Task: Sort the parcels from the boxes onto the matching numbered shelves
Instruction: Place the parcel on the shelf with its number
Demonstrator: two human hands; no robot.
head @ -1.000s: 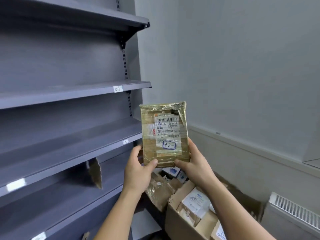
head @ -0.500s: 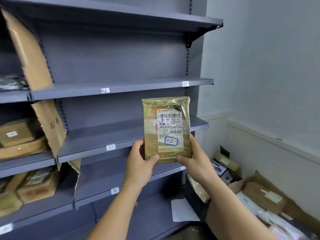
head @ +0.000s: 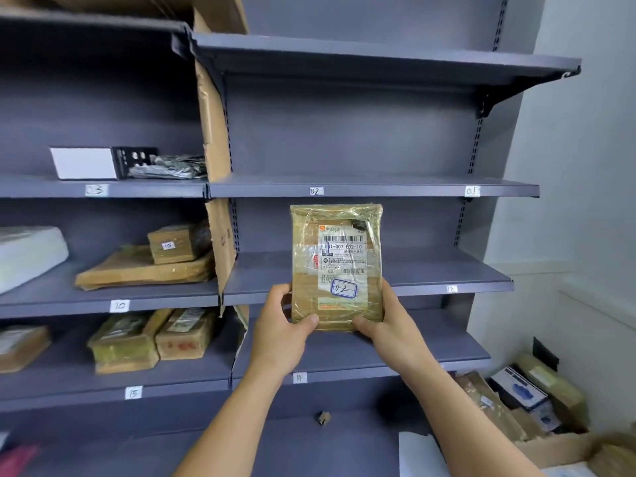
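Note:
I hold a flat brown parcel upright in front of the grey shelving, wrapped in clear tape, its white label marked "02" in a blue box. My left hand grips its lower left edge, thumb on the front. My right hand grips the lower right corner the same way. The shelf tagged 02 runs just above the parcel's top edge and looks bare; tag 01 sits further right on the same shelf.
Shelves at left tagged 03, 10 and 15 carry parcels. Tags 12 and 14 mark the right bay. Cardboard dividers split the bays. An open box of parcels sits on the floor at right.
My view has swung left from the wall and floor box toward the shelving, revealing the left bay. The parcel stays in both hands, now centred below tag 02.

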